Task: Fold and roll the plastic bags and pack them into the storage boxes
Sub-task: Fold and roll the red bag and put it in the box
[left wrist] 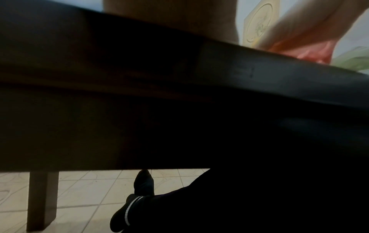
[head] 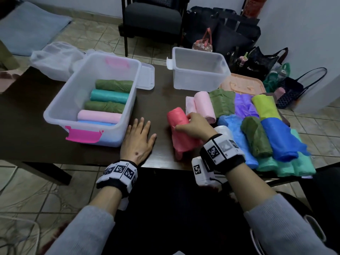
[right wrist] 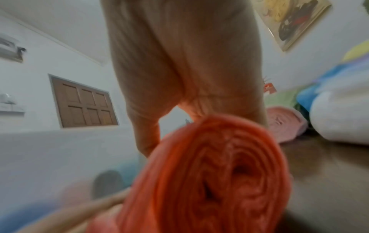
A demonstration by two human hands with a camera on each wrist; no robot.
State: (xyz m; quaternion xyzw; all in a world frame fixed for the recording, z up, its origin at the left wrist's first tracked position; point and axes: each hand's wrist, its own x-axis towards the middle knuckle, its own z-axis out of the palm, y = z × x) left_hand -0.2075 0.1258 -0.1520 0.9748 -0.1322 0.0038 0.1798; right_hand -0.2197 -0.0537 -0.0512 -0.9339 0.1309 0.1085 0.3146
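Right hand [head: 193, 126] clasps red roll [head: 179, 129] — tightly coiled.

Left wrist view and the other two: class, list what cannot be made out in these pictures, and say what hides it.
- Left wrist view: the dark table edge fills it; the left hand is barely seen there.
- Head view: the blue roll is mostly hidden by the box wall.
- Right wrist view: blurred; the right hand and red roll block the table behind.
- Head view: the far box floor is hazy through its walls.
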